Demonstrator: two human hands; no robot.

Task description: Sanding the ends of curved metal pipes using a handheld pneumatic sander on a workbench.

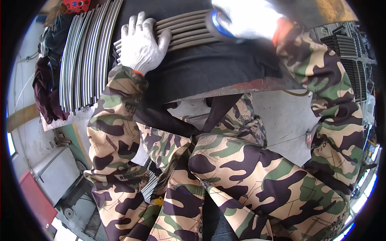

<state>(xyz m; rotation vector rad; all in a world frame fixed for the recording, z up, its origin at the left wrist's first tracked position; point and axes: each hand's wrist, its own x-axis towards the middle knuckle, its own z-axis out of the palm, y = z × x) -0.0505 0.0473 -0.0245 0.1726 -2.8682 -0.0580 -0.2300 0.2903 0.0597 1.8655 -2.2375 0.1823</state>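
Several grey metal rods (187,30) lie side by side across a black cloth (213,66) on the table. My left hand (142,46), in a white knit glove, rests flat over their left ends with the fingers spread. At the right, my right hand (249,20), gloved in white too, is smeared by motion. It holds a round, blue-edged tool (219,25) against the rods. The tool's exact kind is hard to make out, and the hand hides the rods' right ends.
Left of the cloth, more shiny rods (86,60) lie in a row. Dark crumpled cloths (46,88) hang beyond them, and a red box (76,5) sits at the far left. The table's worn metal edge (241,86) runs in front of me. Racks of dark rods (343,52) stand at the right.
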